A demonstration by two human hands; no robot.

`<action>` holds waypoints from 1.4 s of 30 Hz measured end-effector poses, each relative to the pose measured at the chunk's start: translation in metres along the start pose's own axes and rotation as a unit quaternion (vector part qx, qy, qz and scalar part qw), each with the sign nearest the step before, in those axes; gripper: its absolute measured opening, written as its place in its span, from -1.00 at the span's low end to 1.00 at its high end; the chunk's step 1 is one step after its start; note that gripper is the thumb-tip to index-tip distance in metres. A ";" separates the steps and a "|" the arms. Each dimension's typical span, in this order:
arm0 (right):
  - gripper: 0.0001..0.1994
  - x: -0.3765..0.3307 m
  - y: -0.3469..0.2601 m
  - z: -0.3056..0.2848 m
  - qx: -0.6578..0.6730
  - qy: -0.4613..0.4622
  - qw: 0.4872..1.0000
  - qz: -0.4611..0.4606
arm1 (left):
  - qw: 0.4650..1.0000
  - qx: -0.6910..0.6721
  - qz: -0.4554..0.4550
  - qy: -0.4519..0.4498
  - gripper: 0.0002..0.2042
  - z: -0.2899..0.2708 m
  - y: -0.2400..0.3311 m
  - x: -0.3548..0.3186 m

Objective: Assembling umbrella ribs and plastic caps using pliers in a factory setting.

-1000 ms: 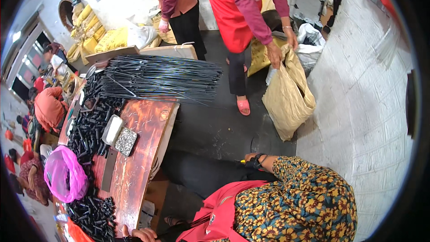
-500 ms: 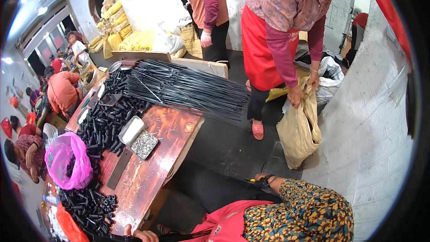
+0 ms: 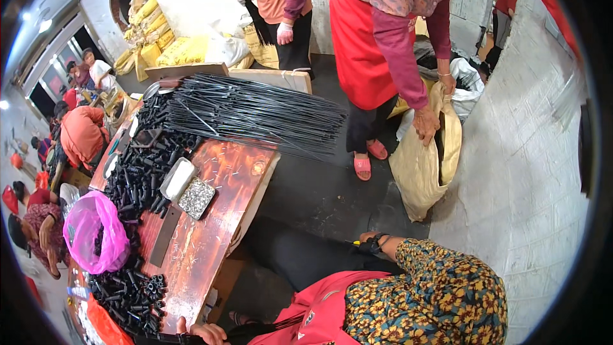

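Note:
My left hand [image 3: 205, 332] is at the lower edge beside the table corner, partly cut off, its fingers closed round thin black rods [image 3: 268, 327] that run over my red apron. Dark pieces lie by its thumb. My right hand [image 3: 368, 237], with a dark strap at the wrist, is over my dark-clothed leg. Its fingers are curled round a small thing with a yellow part [image 3: 357, 243], mostly hidden. Nearest my left hand on the table are a heap of short black tubular pieces [image 3: 131, 300] and a pink plastic bag [image 3: 115, 252].
The reddish table [image 3: 220, 182] bears a large bundle of long black rods [image 3: 255, 115], a white tray [image 3: 177, 179], a tray of small metal bits [image 3: 196, 199] and a flat bar [image 3: 165, 237]. A co-worker in a red apron grips a tan sack [image 3: 418, 179] beside the wall.
The whole view has shifted slightly. The co-worker's sack stands wider at its mouth, and a second pink sandal shows. Dark rods held by the person behind now show more. My hands look nearly unmoved.

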State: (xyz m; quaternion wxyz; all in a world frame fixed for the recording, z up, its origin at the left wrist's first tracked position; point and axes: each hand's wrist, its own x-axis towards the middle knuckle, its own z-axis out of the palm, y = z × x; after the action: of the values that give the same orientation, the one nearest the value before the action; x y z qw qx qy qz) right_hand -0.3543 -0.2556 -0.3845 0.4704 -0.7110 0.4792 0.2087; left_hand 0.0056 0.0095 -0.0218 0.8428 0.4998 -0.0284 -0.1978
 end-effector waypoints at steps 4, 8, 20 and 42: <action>-0.66 -0.011 0.001 0.004 -0.012 0.031 0.999 -0.003 | 1.000 0.013 0.007 -0.013 -0.23 0.000 0.000 -0.001; -0.66 0.036 0.070 0.033 -0.012 0.008 0.995 -0.102 | 1.000 0.024 0.011 -0.013 -0.25 0.005 0.001 -0.003; -0.77 0.056 0.088 0.056 0.252 0.228 0.826 -0.449 | 0.985 0.065 0.131 -0.092 -0.16 -0.004 -0.002 -0.022; -0.71 -0.236 0.190 0.136 0.256 -0.156 0.900 0.315 | 0.955 0.249 0.137 -0.084 -0.29 0.040 -0.015 -0.016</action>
State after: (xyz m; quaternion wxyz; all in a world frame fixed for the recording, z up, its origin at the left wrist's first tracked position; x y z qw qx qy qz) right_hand -0.6071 -0.0415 -0.3612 0.6149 -0.3362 0.6354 0.3242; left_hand -0.0235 -0.0237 -0.0121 0.7054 0.6664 -0.2157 -0.1083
